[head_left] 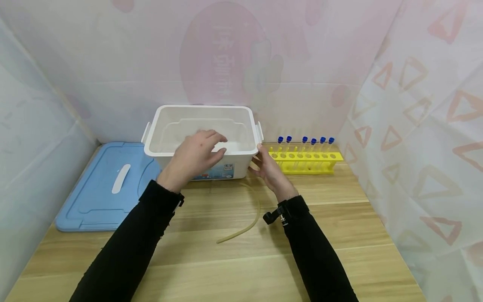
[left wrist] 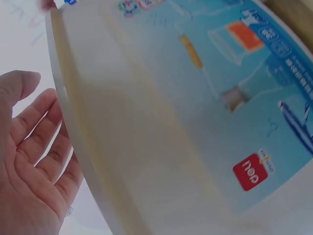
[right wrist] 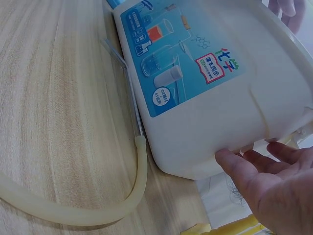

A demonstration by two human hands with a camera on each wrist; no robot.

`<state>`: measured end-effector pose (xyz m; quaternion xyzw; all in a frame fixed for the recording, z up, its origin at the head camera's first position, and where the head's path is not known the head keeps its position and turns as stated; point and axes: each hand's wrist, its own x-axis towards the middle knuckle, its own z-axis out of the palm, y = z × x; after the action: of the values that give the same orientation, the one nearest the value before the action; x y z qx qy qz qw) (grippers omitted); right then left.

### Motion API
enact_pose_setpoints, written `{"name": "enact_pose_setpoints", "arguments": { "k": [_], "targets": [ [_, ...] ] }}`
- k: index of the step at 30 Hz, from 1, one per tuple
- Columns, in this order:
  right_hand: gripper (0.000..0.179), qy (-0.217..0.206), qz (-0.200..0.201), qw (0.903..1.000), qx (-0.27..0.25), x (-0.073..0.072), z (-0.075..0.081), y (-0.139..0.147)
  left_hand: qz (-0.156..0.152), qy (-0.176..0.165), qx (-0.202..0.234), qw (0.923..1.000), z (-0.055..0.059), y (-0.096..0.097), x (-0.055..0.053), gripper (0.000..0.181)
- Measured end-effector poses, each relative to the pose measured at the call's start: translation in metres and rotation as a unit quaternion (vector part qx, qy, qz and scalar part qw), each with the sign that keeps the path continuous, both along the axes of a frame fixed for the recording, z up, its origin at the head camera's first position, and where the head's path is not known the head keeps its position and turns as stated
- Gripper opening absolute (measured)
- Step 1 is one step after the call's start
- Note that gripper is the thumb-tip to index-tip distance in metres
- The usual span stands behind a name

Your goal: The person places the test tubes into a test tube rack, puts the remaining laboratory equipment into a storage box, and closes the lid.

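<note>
A white plastic box [head_left: 241, 167] stands without its lid at the back of the table, a blue label [right wrist: 161, 58] on its front. My left hand [head_left: 196, 155] is over the box's front rim, fingers spread and loosely bent, with nothing in them. In the left wrist view its palm [left wrist: 39, 152] faces the rim. At the box's right end, my right hand [head_left: 271, 172] touches the wall with loosely extended fingers, below the side handle. A beige rubber tube [head_left: 258, 212] lies curved on the table, joined to a bent glass tube [right wrist: 133, 100] by the box's front.
Left of the box lies a blue lid [head_left: 98, 184] with a white handle. On the right, a yellow test tube rack [head_left: 302, 167] holds several tubes with blue caps [head_left: 313, 141]. Printed cloth walls [head_left: 320, 54] enclose the back and sides of the wooden table [head_left: 203, 272].
</note>
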<state>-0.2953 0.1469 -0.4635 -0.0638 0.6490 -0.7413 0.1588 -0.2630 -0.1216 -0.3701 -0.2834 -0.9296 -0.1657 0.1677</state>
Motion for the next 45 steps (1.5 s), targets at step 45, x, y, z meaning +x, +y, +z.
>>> {"name": "enact_pose_setpoints", "arguments": {
  "k": [45],
  "targets": [
    [0.073, -0.002, -0.001, 1.0000, 0.001, -0.002, -0.002, 0.001, -0.255, -0.101, -0.203, 0.9401, -0.096, 0.045, 0.020, 0.053]
  ]
}}
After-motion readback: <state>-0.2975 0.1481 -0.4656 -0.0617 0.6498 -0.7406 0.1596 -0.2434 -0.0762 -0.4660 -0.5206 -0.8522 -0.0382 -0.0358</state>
